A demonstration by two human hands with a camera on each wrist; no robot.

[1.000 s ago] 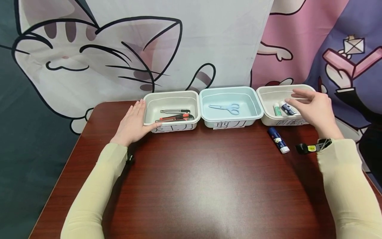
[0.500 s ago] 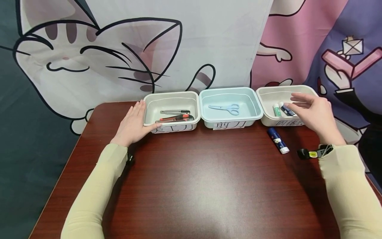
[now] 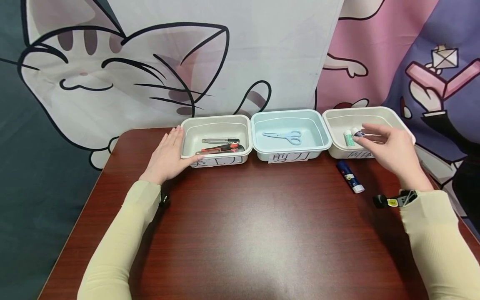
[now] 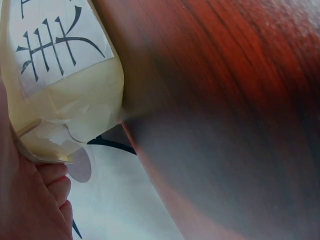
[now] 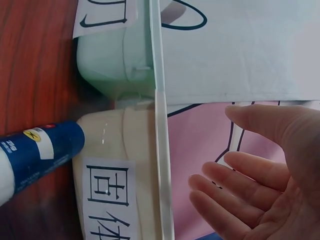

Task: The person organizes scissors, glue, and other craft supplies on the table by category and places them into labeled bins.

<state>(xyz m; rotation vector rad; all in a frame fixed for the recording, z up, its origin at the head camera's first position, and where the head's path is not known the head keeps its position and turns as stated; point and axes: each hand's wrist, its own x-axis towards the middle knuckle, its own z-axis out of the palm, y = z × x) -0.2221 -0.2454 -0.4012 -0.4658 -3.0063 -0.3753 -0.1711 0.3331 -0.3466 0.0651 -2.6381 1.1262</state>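
Observation:
My left hand rests against the left corner of a cream bin, fingers straight along its side and thumb at the front rim. Several utility knives lie in that bin. Over the front of the right-hand cream bin hovers my right hand, fingers apart with nothing between them. Beneath it are a green-and-white glue stick and a dark blue one, partly hidden by the hand. Another blue glue stick with a white end lies on the table before this bin.
A light blue bin holding blue scissors stands between the two cream bins. All three line the back edge of the brown table, with paper labels in front. A printed cloth hangs close behind.
My right hand has drifted slightly down and left in the head view, covering more of the dark blue glue stick in the bin. The left hand has stayed put.

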